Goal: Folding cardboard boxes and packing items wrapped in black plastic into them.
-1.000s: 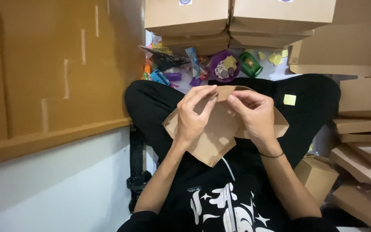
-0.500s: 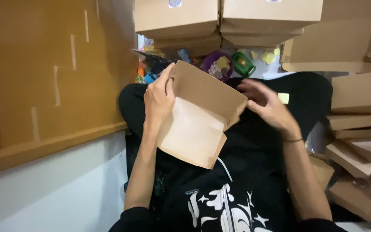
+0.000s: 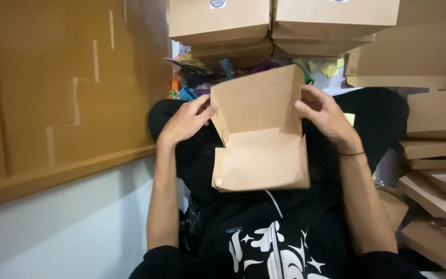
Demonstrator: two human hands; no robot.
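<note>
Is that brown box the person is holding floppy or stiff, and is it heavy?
The brown box probably bends easily: it looks like thin card with folded flaps. It is likely light, since the left hand and right hand hold it up by the edges with fingertips only. It seems empty, so a push would slide it.

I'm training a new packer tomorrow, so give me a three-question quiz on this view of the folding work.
1. True or false: both hands grip the brown paper box.
2. Which part of the box does the right hand hold? A. its upright flap's edge B. its bottom corner C. nothing
3. What lies stacked to the person's right?

Key
1. True; the left hand holds the opposite edge.
2. A
3. Finished brown boxes, piled beside the leg.
</note>
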